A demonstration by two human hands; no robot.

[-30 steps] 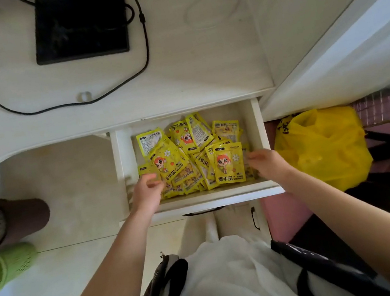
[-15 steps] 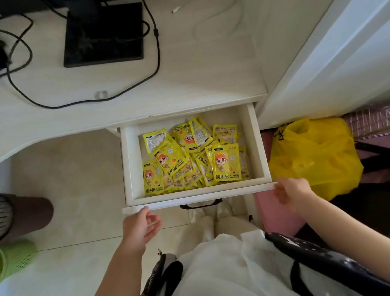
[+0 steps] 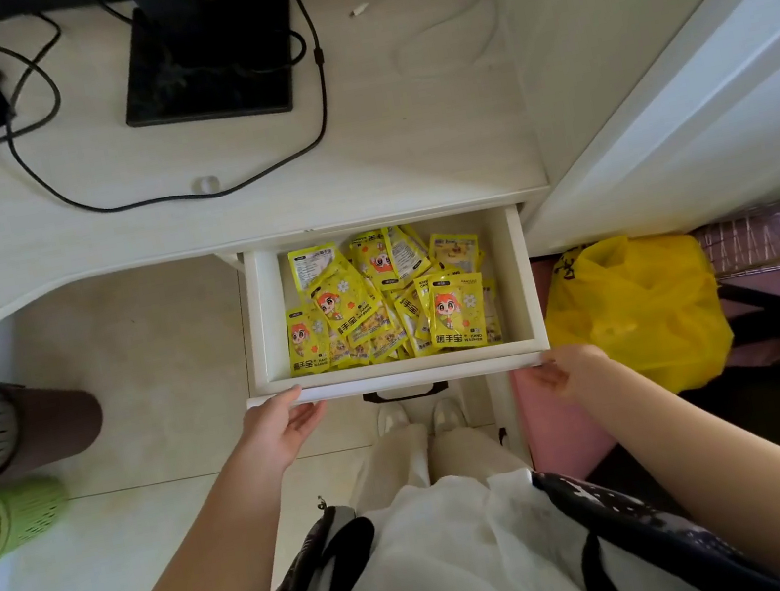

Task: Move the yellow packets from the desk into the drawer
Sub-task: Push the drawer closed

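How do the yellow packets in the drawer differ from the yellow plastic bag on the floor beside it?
The yellow packets are many small flat pouches printed with a cartoon figure and text; the yellow plastic bag is one large, crumpled, mostly plain sack with a dark mark near its top. The packets lie piled inside the open drawer; the bag sits outside it, to its right. Both are bright yellow and untouched: the left hand and right hand are at the drawer's front.

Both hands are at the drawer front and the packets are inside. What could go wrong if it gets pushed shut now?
1. The yellow packets are heaped loosely in the drawer; a raised one might catch under the desk edge and crumple or jam.
2. The left hand has fingertips at the front panel's top edge, and the right hand sits at its corner; fingers could get pinched.
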